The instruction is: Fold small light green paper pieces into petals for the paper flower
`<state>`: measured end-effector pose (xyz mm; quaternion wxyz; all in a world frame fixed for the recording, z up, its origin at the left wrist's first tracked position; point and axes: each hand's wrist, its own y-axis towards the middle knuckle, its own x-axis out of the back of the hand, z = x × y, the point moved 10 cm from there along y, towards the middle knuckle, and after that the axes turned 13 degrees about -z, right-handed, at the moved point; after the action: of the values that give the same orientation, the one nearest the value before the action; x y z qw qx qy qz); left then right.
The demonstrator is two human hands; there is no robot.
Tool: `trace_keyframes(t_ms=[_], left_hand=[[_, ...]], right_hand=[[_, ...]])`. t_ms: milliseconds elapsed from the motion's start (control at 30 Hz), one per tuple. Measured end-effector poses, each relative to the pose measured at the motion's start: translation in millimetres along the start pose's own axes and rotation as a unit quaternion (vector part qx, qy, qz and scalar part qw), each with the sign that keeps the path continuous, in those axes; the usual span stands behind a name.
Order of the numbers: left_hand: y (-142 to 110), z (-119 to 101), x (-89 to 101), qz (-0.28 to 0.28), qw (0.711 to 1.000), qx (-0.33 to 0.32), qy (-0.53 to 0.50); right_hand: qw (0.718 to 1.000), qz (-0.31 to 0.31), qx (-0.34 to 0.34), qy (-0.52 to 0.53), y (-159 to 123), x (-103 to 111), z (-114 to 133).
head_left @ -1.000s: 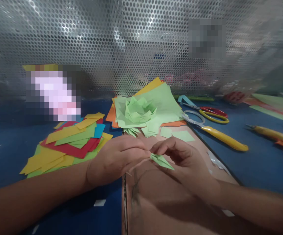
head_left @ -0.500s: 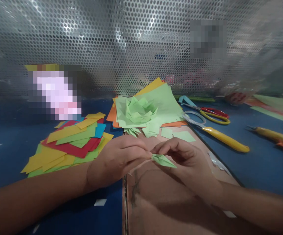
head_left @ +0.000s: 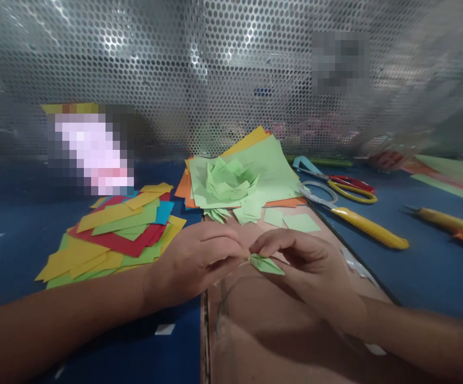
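Note:
A small folded piece of light green paper (head_left: 269, 265), with a pointed end towards the lower right, is held between my two hands above the brown board (head_left: 251, 330). My left hand (head_left: 197, 258) pinches its left end, the fingertips pressed together. From the other side, the curled fingers and thumb of my right hand (head_left: 315, 266) hold it along its length. Just beyond my hands, a ring of folded green paper (head_left: 231, 181) in a flower shape sits on a stack of coloured sheets (head_left: 277, 176).
Left of the board lies a pile of coloured paper pieces (head_left: 115, 234). To the right are scissors (head_left: 351, 189), a yellow-handled tool (head_left: 369, 226) and yellow pliers (head_left: 443, 221). Cut green pieces (head_left: 299, 222) lie behind my hands. A perforated metal wall (head_left: 231, 69) closes off the back.
My right hand's fingers have shifted slightly on the folded green paper, and the paper has turned a little. My left hand stays almost in place.

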<state>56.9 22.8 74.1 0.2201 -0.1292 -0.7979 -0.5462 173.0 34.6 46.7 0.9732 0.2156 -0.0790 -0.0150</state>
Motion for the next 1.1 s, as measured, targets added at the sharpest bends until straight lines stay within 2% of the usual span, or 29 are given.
trace_keyframes(t_ms=[333,500,700,1100], left_hand=[[3.0,-3.6,-0.4,-0.007,1.000,0.017,-0.019],[2.3,1.0,0.9,-0.031,0.998,0.037,-0.026],[4.0,-5.7,2.1,-0.027,0.998,0.016,-0.051],[1.2,2.2,4.5,-0.048,0.994,0.061,-0.075]], right_hand=[[0.998,0.003,0.035,-0.059,0.7,-0.1,5.8],[0.998,-0.023,0.007,-0.060,1.9,4.7,-0.7],[0.997,-0.010,0.035,-0.071,1.2,3.0,4.3],[0.997,-0.016,0.054,-0.061,-1.1,2.9,9.4]])
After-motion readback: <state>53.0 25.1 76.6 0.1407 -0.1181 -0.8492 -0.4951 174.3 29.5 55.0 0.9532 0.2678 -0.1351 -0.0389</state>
